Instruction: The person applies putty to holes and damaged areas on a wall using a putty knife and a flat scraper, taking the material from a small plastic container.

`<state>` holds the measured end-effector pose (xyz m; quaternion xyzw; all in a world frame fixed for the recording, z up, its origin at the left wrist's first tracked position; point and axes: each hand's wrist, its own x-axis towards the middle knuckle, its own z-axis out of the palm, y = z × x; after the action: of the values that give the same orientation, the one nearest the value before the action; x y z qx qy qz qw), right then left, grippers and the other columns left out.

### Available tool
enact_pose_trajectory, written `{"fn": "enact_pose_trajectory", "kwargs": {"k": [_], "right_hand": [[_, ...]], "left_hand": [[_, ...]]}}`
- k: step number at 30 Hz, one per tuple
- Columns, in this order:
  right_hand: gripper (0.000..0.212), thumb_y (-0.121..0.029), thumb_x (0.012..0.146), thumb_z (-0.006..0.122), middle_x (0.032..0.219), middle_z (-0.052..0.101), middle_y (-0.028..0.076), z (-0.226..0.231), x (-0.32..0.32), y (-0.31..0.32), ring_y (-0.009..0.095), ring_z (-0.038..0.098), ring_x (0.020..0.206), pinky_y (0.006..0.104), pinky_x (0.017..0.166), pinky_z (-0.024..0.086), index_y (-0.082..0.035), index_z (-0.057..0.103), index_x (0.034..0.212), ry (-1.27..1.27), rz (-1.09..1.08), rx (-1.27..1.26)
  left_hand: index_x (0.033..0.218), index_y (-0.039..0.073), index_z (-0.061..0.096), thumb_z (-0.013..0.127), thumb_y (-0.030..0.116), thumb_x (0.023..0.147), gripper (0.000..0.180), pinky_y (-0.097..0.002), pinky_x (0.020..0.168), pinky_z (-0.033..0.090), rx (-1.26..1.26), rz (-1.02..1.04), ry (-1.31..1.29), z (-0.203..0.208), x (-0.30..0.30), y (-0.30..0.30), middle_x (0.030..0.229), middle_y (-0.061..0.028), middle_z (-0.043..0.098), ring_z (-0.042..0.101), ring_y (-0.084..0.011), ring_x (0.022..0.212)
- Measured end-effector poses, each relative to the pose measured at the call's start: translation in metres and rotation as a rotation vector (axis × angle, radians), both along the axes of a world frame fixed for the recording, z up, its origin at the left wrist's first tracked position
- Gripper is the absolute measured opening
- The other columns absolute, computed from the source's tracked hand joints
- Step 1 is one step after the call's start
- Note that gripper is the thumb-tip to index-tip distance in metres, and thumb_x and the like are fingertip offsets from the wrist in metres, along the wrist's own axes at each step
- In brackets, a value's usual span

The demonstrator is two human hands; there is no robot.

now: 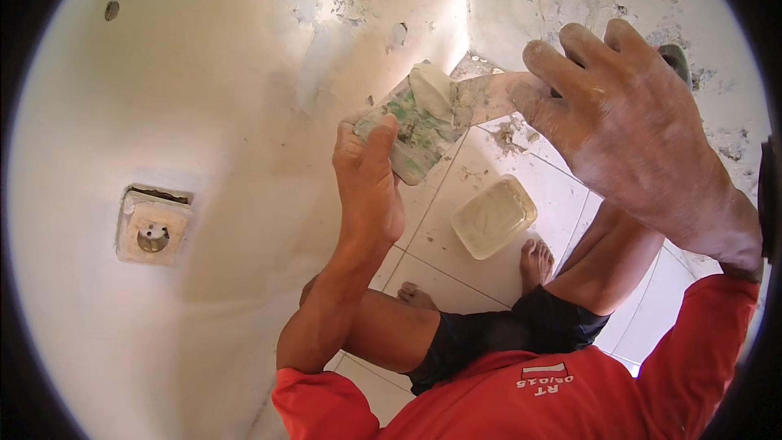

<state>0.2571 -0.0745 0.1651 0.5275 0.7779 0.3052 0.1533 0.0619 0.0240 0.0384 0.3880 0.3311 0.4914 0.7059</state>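
My left hand (371, 179) grips a flat, green-smeared plate (411, 134) by its near left edge, thumb on top. A lump of whitish filler paste (432, 91) sits along the plate's upper right side. In my right hand (623, 122) is a putty knife, its broad blade (493, 98) reaching left to the plate and touching or overlapping the paste there. Part of its dark handle (674, 63) shows beyond my fingers; the rest is hidden by the hand. Both tools are held up in front of the wall corner.
On the white tiled floor stands a clear plastic tub (494, 217) with whitish contents, near my bare feet (536, 262). Crumbs of debris (509, 137) lie by the corner. The left wall has a socket (153, 232), a hole (112, 10) and patched, flaking areas (326, 49). The right wall is pitted.
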Motion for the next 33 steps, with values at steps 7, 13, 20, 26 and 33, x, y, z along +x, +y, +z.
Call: {"fn": "enact_pose_trajectory", "kwargs": {"k": [7,13,20,26,33], "right_hand": [[0.019,-0.012,0.084,0.065,0.099,0.067,0.005,0.000,0.019,-0.005,0.017,0.064,0.091,0.0310,0.071,0.049,-0.009,0.071,0.101,0.284,-0.003,-0.026],[0.035,-0.017,0.088,0.068,0.082,0.070,0.011,-0.064,0.083,-0.014,0.016,0.064,0.063,0.0285,0.054,0.051,0.004,0.066,0.116,1.704,-0.359,-0.488],[0.043,-0.024,0.094,0.063,0.086,0.071,0.014,-0.120,0.080,-0.029,0.011,0.062,0.057,0.0198,0.045,0.047,0.006,0.058,0.124,2.250,-0.450,-0.413],[0.045,-0.029,0.097,0.058,0.083,0.068,0.008,-0.144,0.070,-0.038,0.009,0.062,0.062,0.0183,0.046,0.044,0.005,0.058,0.127,2.184,-0.538,-0.453],[0.042,-0.031,0.096,0.058,0.083,0.067,0.006,-0.148,0.062,-0.031,0.007,0.061,0.063,0.0183,0.047,0.042,0.003,0.063,0.121,1.961,-0.527,-0.494]], "left_hand": [[0.114,0.000,0.047,0.059,0.011,0.094,0.026,-0.0306,0.085,0.052,0.033,0.151,0.013,0.006,-0.013,0.008,0.110,-0.0089,0.060,0.061,-0.0156,0.097],[0.113,-0.003,0.055,0.060,0.012,0.092,0.026,-0.0328,0.089,0.050,0.108,0.242,-0.058,0.013,-0.034,0.014,0.113,-0.0086,0.061,0.060,-0.0183,0.103],[0.108,0.000,0.059,0.061,0.016,0.093,0.023,-0.0360,0.087,0.051,0.119,0.220,0.024,0.029,-0.058,0.017,0.113,-0.0089,0.061,0.059,-0.0201,0.106],[0.109,0.003,0.062,0.062,0.018,0.094,0.022,-0.0376,0.089,0.052,0.098,0.115,0.050,0.012,-0.059,0.016,0.113,-0.0073,0.062,0.060,-0.0208,0.107],[0.110,0.002,0.062,0.060,0.018,0.095,0.022,-0.0388,0.092,0.050,0.025,0.108,0.086,0.010,-0.054,0.007,0.116,-0.0079,0.061,0.059,-0.0215,0.109]]}}
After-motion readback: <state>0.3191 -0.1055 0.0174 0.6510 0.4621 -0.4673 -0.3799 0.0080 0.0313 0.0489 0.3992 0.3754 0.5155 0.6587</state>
